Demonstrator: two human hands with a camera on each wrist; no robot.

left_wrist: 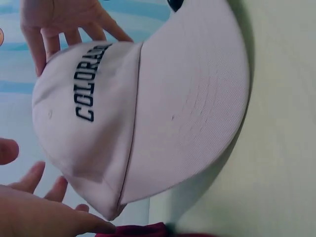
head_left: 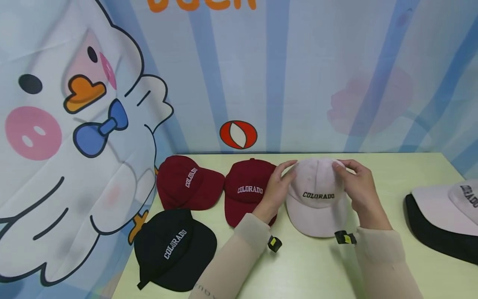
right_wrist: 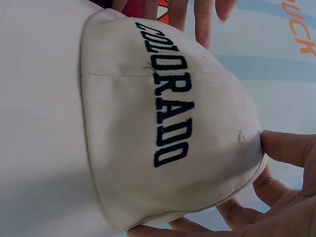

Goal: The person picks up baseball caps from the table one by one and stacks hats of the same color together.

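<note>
A pale pinkish-white baseball cap (head_left: 316, 218) with dark COLORADO lettering faces forward between both hands in the head view. My right hand (head_left: 361, 189) holds the crown's right side, thumb at the front and fingers behind. At the crown's left side, my left hand (head_left: 274, 191) has its fingers extended. Its thumb (left_wrist: 7, 150) stands off the cap in the left wrist view, while its fingers (right_wrist: 177, 15) lie along the far side in the right wrist view. A dark red cap (head_left: 248, 201) is partly hidden behind the left hand.
Another dark red cap (head_left: 186, 182) lies farther left, with a black cap (head_left: 175, 249) in front of it. On the right, a pale cap (head_left: 440, 207) rests over a black brim (head_left: 429, 236). A printed cloth backdrop (head_left: 306, 83) rises behind the light table (head_left: 298, 270).
</note>
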